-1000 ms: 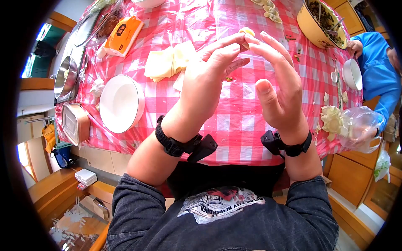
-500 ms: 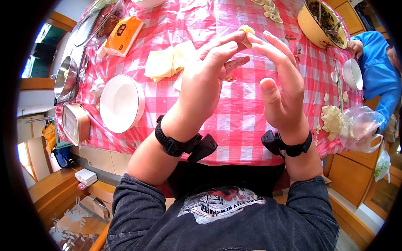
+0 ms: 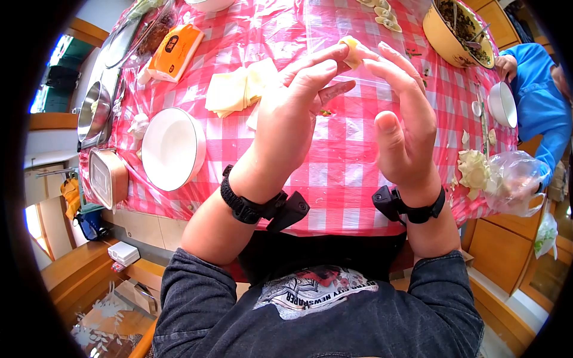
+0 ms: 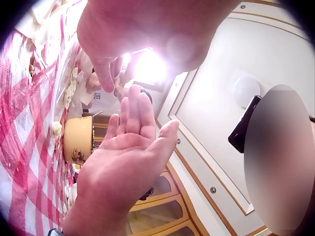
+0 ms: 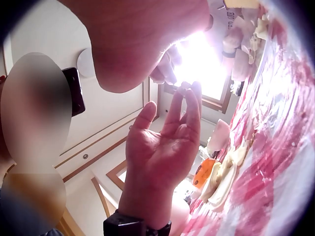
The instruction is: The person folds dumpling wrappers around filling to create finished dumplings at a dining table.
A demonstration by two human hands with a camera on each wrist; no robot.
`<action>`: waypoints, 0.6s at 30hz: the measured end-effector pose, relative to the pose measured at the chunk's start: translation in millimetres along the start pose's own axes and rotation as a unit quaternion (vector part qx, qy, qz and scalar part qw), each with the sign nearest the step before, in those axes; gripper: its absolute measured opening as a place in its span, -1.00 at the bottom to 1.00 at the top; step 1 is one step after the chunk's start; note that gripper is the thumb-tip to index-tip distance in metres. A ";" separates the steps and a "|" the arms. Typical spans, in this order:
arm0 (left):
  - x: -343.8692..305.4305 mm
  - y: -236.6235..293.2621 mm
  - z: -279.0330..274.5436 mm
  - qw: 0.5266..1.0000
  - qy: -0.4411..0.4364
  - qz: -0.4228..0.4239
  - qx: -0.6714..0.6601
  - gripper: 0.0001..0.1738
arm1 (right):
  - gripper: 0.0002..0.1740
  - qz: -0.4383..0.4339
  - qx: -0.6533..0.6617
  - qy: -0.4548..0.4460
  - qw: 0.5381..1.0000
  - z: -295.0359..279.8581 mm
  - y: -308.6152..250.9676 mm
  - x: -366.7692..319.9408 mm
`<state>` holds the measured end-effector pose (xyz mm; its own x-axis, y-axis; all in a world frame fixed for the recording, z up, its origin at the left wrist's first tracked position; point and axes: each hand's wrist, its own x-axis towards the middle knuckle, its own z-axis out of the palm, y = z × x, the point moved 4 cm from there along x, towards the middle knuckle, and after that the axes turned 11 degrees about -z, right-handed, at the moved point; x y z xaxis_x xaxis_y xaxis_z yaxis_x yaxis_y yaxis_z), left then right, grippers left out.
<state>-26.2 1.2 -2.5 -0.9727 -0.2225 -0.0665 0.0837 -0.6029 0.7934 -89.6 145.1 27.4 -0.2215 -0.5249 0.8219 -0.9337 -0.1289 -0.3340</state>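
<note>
A small, pale yellow folded wonton [image 3: 351,51] is at the fingertips of my left hand [image 3: 286,116], above the checked tablecloth in the head view. The left fingers reach forward and lean right, with the thumb apart from the wonton. My right hand [image 3: 410,128] faces it, fingers lightly bent and their tips right beside the wonton, thumb raised apart. The right wrist view shows the left palm [image 5: 160,152]; the left wrist view shows the right palm [image 4: 123,157]. A stack of square wrappers [image 3: 236,89] lies left of the left hand.
A white bowl [image 3: 173,149], metal lunch box [image 3: 108,177] and orange tissue pack [image 3: 176,51] stand at left. Several folded wontons [image 3: 389,22] lie at the back. At right are a yellow pot [image 3: 447,42] of filling and a person in a blue sleeve [image 3: 540,107].
My right hand has shifted slightly right, widening the space between the hands. More of the wonton now shows at the left fingertips; the left hand has hardly moved.
</note>
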 end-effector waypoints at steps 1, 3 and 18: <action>-0.1 0.0 -0.3 1.000 0.000 0.003 -0.003 -0.46 | -0.34 0.008 0.002 0.013 1.000 -0.7 -0.1 -0.1; 0.0 0.5 0.0 1.000 0.000 0.004 -0.003 -0.46 | -0.34 0.002 -0.004 -0.007 1.000 -1.0 1.5 0.6; -0.3 0.5 -0.6 1.000 -0.003 0.010 0.000 -0.47 | -0.36 0.021 0.017 0.018 0.999 -2.7 -0.9 -0.4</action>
<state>-25.8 0.5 -2.5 -0.9721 -0.2298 -0.0472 0.1029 -0.5983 0.7946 -89.4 147.7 28.6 -0.2709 -0.4990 0.8231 -0.9138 -0.1356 -0.3829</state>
